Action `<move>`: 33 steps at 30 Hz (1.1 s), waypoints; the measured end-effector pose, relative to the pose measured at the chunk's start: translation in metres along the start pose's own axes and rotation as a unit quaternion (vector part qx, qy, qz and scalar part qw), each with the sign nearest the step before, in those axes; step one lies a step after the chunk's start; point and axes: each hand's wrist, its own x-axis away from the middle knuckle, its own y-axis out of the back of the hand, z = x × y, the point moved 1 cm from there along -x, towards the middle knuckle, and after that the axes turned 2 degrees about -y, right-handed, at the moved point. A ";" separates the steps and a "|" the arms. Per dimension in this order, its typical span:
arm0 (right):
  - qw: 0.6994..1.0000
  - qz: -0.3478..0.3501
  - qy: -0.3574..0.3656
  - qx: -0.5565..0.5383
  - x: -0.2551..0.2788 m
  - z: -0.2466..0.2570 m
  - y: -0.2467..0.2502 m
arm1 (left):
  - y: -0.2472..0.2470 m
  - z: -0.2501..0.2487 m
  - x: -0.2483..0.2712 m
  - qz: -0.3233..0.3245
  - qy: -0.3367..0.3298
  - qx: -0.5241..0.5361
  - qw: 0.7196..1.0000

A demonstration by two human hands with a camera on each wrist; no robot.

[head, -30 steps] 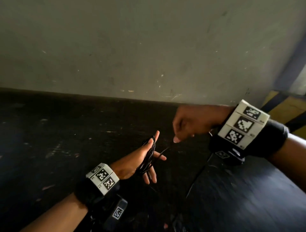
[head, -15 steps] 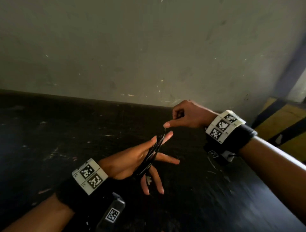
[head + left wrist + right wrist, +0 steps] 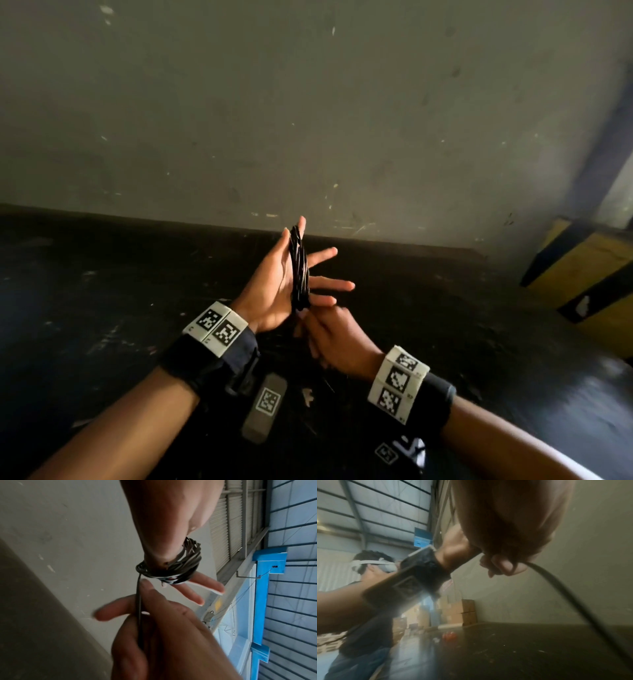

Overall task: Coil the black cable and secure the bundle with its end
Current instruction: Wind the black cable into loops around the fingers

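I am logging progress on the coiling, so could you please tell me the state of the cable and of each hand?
black cable: coiled in loops around the left hand, free end not yet secured.
left hand: fingers straight and spread, carrying the coil.
right hand: below the coil, pinching the free strand.

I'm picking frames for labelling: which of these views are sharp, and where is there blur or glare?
Head view: dim, with the cable coil on the left hand sharp. Left wrist view: coil sharp, right hand soft. Right wrist view: motion-blurred, bright haze behind the wristband.
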 end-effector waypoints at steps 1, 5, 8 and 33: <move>1.000 0.023 -0.004 0.010 0.004 0.002 -0.004 | 0.003 0.000 -0.001 -0.014 -0.012 -0.004 1.000; 0.996 0.084 0.001 0.042 0.018 0.018 -0.005 | 0.016 0.002 0.003 -0.046 -0.023 -0.042 0.998; 0.990 0.123 -0.026 0.064 0.026 0.030 0.000 | 0.030 0.010 0.012 -0.055 -0.003 -0.092 0.994; 0.959 0.119 0.124 0.224 -0.021 0.039 0.100 | 0.013 0.041 0.092 0.144 0.207 -0.212 0.944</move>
